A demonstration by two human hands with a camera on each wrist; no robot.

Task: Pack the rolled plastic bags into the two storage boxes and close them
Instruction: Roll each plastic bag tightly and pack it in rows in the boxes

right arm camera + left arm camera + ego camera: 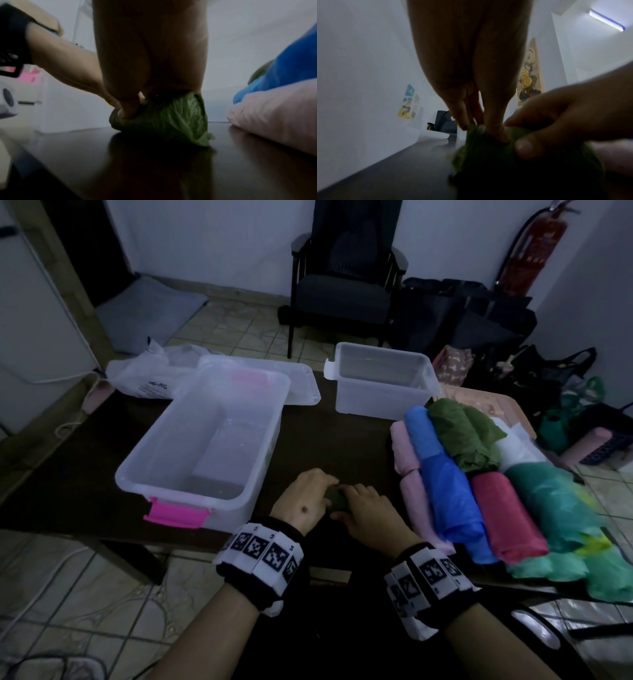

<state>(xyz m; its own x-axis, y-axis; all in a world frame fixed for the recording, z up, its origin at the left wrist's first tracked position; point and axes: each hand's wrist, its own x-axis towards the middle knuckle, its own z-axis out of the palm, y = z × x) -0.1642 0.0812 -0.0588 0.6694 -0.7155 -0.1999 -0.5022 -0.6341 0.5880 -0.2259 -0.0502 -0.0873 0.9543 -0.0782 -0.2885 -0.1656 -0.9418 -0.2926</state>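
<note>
A small dark green rolled plastic bag [337, 498] [488, 151] [171, 119] lies on the dark table near its front edge. Both hands hold it: my left hand [308, 498] [481, 128] pinches its left end, and my right hand [366, 508] [137, 108] grips its right side. A large clear storage box with a pink latch [164, 474] stands open just left of the hands. A smaller clear box [383, 405] stands open at the back. Rolled bags in pink [409, 474], blue [445, 484], olive [462, 436], red [503, 511] and teal [555, 501] lie to the right.
A clear lid [298, 385] lies behind the large box, with a white plastic bag [147, 378] to its left. Under the olive roll there is a pinkish tray [479, 402]. Beyond the table stand a dark chair [342, 289] and dark bags on the floor [462, 316].
</note>
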